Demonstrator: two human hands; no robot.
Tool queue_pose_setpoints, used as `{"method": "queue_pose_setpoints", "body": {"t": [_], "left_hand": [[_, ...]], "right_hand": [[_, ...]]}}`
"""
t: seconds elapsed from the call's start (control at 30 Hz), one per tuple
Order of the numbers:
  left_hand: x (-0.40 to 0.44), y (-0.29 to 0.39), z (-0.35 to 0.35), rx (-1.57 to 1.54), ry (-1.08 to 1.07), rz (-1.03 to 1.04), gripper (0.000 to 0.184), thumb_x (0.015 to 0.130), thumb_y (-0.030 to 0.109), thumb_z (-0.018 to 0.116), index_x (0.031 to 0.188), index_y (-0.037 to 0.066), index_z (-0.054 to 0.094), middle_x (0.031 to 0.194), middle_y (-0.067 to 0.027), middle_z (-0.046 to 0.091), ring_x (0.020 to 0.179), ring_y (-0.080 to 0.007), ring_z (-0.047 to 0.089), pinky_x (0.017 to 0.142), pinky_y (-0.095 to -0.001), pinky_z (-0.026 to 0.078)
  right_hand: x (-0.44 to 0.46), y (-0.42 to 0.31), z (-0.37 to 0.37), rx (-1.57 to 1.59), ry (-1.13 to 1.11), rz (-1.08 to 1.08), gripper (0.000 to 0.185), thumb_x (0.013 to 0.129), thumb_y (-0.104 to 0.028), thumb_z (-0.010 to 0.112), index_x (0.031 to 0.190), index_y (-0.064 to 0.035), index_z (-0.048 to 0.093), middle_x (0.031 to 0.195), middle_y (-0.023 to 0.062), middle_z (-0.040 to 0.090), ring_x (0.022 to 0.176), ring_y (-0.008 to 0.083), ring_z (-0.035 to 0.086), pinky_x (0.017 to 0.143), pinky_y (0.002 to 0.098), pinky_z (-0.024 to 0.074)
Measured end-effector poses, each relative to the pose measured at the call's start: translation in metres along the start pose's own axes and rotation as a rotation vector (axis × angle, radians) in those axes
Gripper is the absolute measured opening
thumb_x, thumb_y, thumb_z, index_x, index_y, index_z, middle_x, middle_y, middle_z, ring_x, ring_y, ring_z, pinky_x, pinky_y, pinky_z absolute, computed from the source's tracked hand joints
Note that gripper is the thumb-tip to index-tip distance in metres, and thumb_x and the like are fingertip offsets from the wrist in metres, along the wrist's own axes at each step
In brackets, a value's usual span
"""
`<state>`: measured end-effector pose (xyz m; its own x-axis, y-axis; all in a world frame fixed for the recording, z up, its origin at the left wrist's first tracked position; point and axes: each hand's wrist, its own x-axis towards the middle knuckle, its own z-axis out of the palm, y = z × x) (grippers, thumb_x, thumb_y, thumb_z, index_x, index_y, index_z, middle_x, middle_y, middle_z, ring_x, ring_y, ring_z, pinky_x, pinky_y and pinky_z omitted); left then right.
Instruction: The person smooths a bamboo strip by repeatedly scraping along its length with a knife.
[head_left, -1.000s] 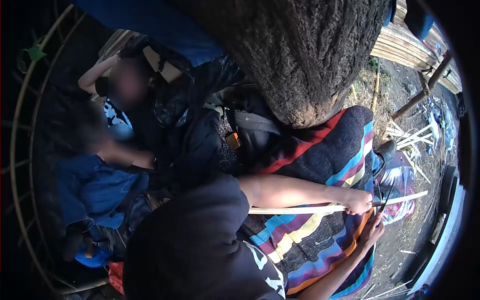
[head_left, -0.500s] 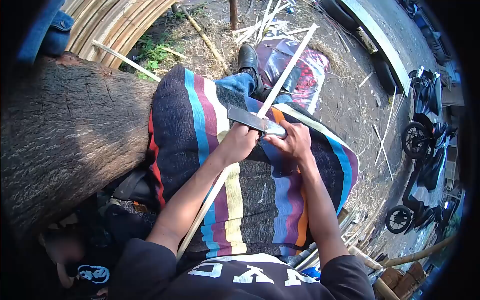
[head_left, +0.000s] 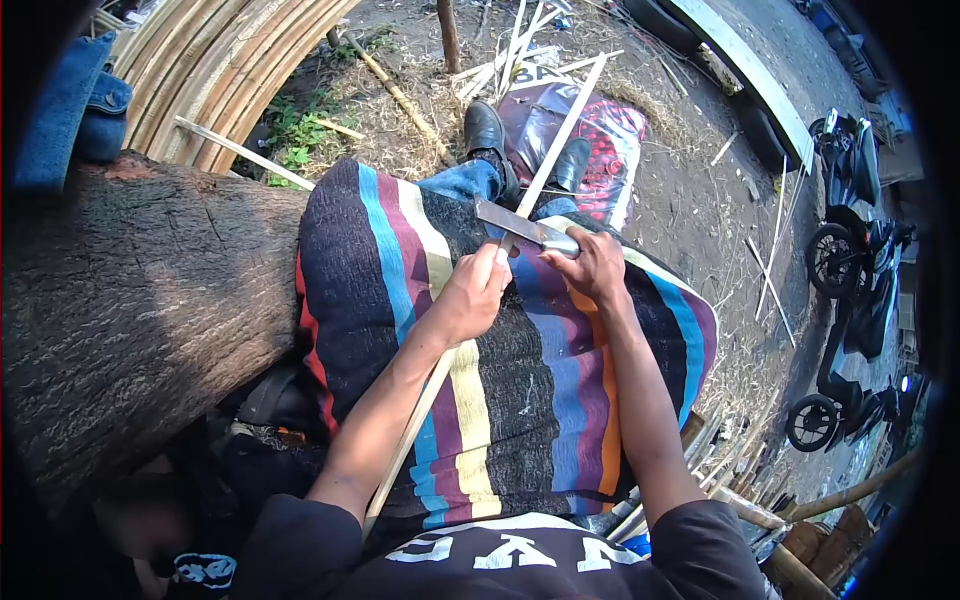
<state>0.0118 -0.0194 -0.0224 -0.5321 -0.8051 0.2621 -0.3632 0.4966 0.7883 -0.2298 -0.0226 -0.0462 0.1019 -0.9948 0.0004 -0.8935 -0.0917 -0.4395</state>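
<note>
A long pale strip of wood or bamboo (head_left: 562,135) runs lengthwise from beside my left forearm, over my lap and out past my feet. My left hand (head_left: 474,292) is closed around it near its middle. My right hand (head_left: 594,266) grips the pale handle of a knife (head_left: 512,222) with a broad, square-ended blade. The blade lies across the strip just beyond my left fingers. Its edge contact with the strip is too small to make out. A striped cloth (head_left: 500,370) covers my lap beneath both hands.
A thick log (head_left: 150,270) lies at the left, with curved stacked slats (head_left: 225,80) behind it. My shoes (head_left: 484,130) rest near a plastic sheet (head_left: 610,150) and scattered strips. Motorcycles (head_left: 850,270) stand at the right. Another person (head_left: 150,530) is at lower left.
My right hand has shifted the knife slightly forward along the strip, away from my left hand. Both hands keep their holds. The view has tilted a little.
</note>
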Motion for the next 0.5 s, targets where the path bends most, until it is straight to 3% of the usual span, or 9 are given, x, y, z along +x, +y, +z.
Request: {"method": "queue_pose_setpoints", "body": {"t": [0.1, 0.17, 0.2, 0.27, 0.3, 0.4, 0.43, 0.47, 0.5], "left_hand": [[0.000, -0.003, -0.001, -0.161, -0.084, -0.179, 0.010, 0.088, -0.003, 0.053, 0.097, -0.004, 0.049, 0.085, -0.0161, 0.053, 0.073, -0.0334, 0.059, 0.063, -0.0455, 0.048], [-0.004, -0.011, 0.004, 0.062, 0.061, 0.096, 0.018, 0.101, 0.015, 0.045, 0.099, -0.002, 0.050, 0.080, -0.0069, 0.050, 0.067, -0.0177, 0.051, 0.059, -0.0328, 0.044], [-0.006, -0.015, 0.007, 0.186, 0.157, 0.218, 0.028, 0.107, 0.024, 0.042, 0.100, 0.000, 0.051, 0.077, -0.0022, 0.049, 0.064, -0.0099, 0.047, 0.056, -0.0264, 0.043], [-0.005, 0.006, 0.002, -0.409, 0.001, -0.325, 0.027, 0.107, 0.025, 0.043, 0.108, 0.000, 0.052, 0.077, -0.0006, 0.047, 0.067, -0.0070, 0.046, 0.057, -0.0241, 0.041], [0.001, 0.018, -0.007, -0.538, -0.070, -0.453, 0.027, 0.108, 0.025, 0.042, 0.112, 0.001, 0.053, 0.077, 0.0003, 0.046, 0.067, -0.0064, 0.045, 0.057, -0.0233, 0.041], [-0.004, 0.017, -0.001, -0.657, -0.064, -0.468, 0.028, 0.108, 0.027, 0.041, 0.112, 0.003, 0.054, 0.077, 0.0016, 0.045, 0.066, -0.0054, 0.043, 0.057, -0.0224, 0.040], [-0.002, 0.017, -0.003, -0.701, -0.067, -0.470, 0.029, 0.109, 0.030, 0.041, 0.112, 0.004, 0.054, 0.077, 0.0032, 0.043, 0.067, -0.0036, 0.040, 0.056, -0.0203, 0.038], [0.002, 0.026, -0.011, -0.791, -0.086, -0.606, 0.022, 0.104, 0.024, 0.050, 0.109, 0.002, 0.054, 0.078, -0.0007, 0.046, 0.068, -0.0090, 0.046, 0.059, -0.0247, 0.041], [-0.001, 0.006, 0.011, -0.317, 0.047, -0.159, 0.019, 0.101, 0.020, 0.055, 0.106, 0.001, 0.054, 0.079, -0.0040, 0.047, 0.069, -0.0139, 0.049, 0.060, -0.0287, 0.043]], "right_hand": [[-0.003, -0.017, 0.004, 0.020, 0.000, 0.034, 0.071, 0.078, -0.073, 0.065, 0.112, -0.0104, 0.072, 0.071, 0.0183, 0.070, 0.070, 0.0354, 0.071, 0.064, 0.0442, 0.0558], [-0.008, -0.020, 0.013, 0.088, 0.107, -0.030, 0.077, 0.077, -0.074, 0.065, 0.117, -0.0087, 0.071, 0.070, 0.0173, 0.069, 0.068, 0.0359, 0.070, 0.064, 0.0438, 0.0557], [-0.007, -0.026, 0.001, -0.049, 0.080, -0.124, 0.077, 0.076, -0.076, 0.064, 0.107, -0.0060, 0.072, 0.070, 0.0184, 0.069, 0.068, 0.0377, 0.069, 0.064, 0.0458, 0.0547], [0.002, -0.009, -0.004, -0.056, -0.030, -0.025, 0.074, 0.078, -0.075, 0.063, 0.095, -0.0035, 0.071, 0.070, 0.0204, 0.068, 0.069, 0.0393, 0.069, 0.064, 0.0479, 0.0536], [0.007, 0.001, 0.005, -0.036, 0.119, 0.125, 0.071, 0.081, -0.072, 0.062, 0.087, -0.0020, 0.069, 0.069, 0.0222, 0.067, 0.069, 0.0405, 0.068, 0.063, 0.0493, 0.0526], [0.017, 0.024, 0.008, 0.109, 0.249, 0.232, 0.067, 0.085, -0.067, 0.063, 0.086, -0.0002, 0.068, 0.068, 0.0241, 0.066, 0.070, 0.0434, 0.067, 0.062, 0.0496, 0.0519], [0.008, 0.018, 0.007, 0.019, 0.220, 0.167, 0.066, 0.086, -0.066, 0.061, 0.086, -0.0009, 0.069, 0.068, 0.0245, 0.066, 0.071, 0.0434, 0.068, 0.064, 0.0499, 0.0519], [-0.001, -0.005, -0.014, 0.024, 0.060, 0.147, 0.065, 0.086, -0.066, 0.061, 0.095, -0.0032, 0.071, 0.070, 0.0234, 0.067, 0.072, 0.0428, 0.068, 0.065, 0.0487, 0.0530], [-0.012, -0.005, -0.018, -0.081, 0.097, -0.046, 0.065, 0.085, -0.067, 0.061, 0.101, -0.0049, 0.072, 0.071, 0.0229, 0.067, 0.072, 0.0425, 0.068, 0.066, 0.0482, 0.0535]]}}
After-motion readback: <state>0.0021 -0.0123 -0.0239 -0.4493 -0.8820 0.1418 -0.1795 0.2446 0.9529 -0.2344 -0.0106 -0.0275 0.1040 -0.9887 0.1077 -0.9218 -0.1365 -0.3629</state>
